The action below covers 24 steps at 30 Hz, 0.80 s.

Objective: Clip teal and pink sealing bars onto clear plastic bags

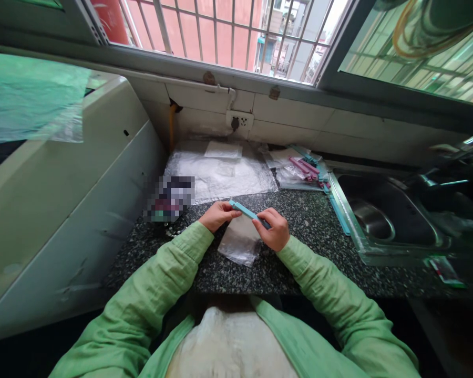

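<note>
A light-blue bag clip [244, 210] runs slantwise between my two hands over the counter. My left hand [218, 216] pinches its upper left end. Fingers of my right hand [274, 228] are closed round the lower right end. Below the clip a small clear plastic bag [240, 242] spreads toward me, its top edge at the clip. Whether the clip is fastened over the bag I cannot tell. Behind my hands lies a large clear plastic sheet or bag [236, 178], with a smaller flat packet [223, 149] on it.
Pink clips [305, 168] and more blue clips lie on plastic bags at the back right. A steel sink [358, 247] borders the speckled counter [311, 252] on the right. A blurred-out item [171, 198] sits at left, beside a pale appliance [74, 220]. A wall socket [240, 121] holds a plug.
</note>
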Tool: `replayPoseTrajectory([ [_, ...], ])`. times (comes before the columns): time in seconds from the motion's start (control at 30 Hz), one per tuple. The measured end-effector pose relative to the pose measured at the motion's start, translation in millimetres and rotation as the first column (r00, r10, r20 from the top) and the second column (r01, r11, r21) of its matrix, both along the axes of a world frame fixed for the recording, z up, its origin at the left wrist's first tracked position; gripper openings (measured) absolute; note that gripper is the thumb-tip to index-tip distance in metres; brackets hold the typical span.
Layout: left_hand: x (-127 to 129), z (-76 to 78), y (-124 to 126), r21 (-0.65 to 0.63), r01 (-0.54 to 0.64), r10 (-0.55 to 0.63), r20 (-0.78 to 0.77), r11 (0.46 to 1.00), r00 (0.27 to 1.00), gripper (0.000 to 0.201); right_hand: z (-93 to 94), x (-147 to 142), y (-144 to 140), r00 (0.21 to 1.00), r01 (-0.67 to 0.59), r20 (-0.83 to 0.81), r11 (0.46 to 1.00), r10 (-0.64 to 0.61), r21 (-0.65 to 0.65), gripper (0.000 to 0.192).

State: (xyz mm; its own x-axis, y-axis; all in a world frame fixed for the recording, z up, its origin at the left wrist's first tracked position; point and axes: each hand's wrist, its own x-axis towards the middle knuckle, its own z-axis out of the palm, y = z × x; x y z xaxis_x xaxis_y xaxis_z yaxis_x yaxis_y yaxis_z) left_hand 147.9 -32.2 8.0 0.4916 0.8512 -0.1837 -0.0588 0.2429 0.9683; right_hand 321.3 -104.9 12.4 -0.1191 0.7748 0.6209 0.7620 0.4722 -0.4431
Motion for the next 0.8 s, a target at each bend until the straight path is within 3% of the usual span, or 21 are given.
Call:
replayPoseTrajectory([
  [0.8,-0.4,1.8,-0.5,0.021,-0.044,0.045,-0.006,0.999,0.999,0.036,5.5,2.5,0.8,0.997,0.070,-0.015,0.997,-0.070,0.035,0.012],
])
